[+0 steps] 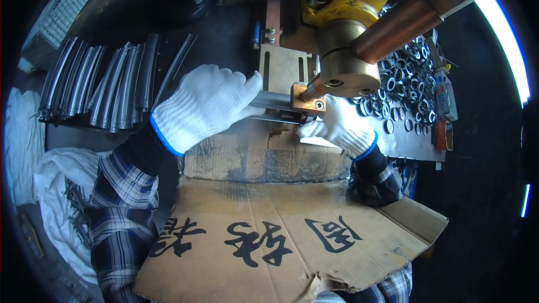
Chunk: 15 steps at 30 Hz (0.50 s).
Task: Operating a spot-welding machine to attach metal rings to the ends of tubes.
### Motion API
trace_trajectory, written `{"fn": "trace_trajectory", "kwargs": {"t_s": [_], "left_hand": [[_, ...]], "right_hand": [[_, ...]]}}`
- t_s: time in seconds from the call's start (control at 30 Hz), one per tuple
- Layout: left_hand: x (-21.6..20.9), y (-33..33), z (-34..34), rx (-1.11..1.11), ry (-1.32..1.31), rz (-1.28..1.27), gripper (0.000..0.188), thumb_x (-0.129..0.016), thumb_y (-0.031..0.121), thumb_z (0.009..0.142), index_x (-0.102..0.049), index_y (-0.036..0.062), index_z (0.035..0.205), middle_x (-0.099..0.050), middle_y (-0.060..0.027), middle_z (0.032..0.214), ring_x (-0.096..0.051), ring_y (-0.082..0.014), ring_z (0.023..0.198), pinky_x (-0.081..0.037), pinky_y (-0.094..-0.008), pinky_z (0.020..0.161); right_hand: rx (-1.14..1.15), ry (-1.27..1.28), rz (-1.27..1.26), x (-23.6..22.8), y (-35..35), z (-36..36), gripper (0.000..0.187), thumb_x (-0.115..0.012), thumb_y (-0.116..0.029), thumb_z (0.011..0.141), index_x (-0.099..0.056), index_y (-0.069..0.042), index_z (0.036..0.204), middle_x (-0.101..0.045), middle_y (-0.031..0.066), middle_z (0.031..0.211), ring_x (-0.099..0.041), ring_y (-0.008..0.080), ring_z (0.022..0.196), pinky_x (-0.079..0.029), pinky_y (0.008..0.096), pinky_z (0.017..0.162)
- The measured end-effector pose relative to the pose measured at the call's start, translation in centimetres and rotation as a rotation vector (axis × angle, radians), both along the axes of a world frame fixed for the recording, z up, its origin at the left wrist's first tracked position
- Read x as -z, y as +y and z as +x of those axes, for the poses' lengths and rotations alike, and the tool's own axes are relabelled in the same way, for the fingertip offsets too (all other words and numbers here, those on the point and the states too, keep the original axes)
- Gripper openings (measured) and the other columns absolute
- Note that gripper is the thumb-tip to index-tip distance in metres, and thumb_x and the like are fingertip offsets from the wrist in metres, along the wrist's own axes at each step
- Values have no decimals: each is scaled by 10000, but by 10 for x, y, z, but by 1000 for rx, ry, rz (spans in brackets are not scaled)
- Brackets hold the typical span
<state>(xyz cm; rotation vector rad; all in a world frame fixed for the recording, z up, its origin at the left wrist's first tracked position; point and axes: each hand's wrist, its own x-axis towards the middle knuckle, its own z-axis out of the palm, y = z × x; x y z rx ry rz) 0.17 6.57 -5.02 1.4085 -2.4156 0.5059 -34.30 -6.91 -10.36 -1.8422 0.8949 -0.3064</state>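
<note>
My left hand, in a white knit glove with a blue cuff, is closed on a flat grey metal strip. The strip's right end reaches the copper electrode block of what looks like a spot welder. Just right of and below that block is my right hand, gloved the same way. Its fingers are bent together close under the electrode; whatever they pinch is hidden or too small to name. A slotted metal plate lies behind the strip. Above my right hand hangs the welder's brass-coloured cylindrical head with a thick copper arm.
Several curved metal strips lie in rows on the dark bench at left. Many metal rings are heaped at right. A cardboard sheet with black handwriting covers my lap. White cloth bags stand at lower left.
</note>
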Motion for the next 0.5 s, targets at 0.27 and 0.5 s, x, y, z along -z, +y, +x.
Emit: {"fn": "trace_trajectory", "kwargs": {"t_s": [0.27,0.5], "left_hand": [[8,-1,2,62,8,-137,537,-822,546,988,-682,87,1228,-590,-47,689,-641,-243,586,-513,-398,549],[-1,7,-10,200,-19,56,558,-822,555,964,-720,90,1256,-578,-34,737,-628,-229,655,-498,-393,594]], "right_hand": [[-175,-217,-562,-1,5,-3,951,-931,-438,959,-508,28,1672,-800,184,1298,-775,214,1088,-628,376,955],[346,-240,-270,10,41,-57,1042,-916,-272,953,-355,-15,1794,-761,167,1411,-705,223,1241,-554,417,1147]]}}
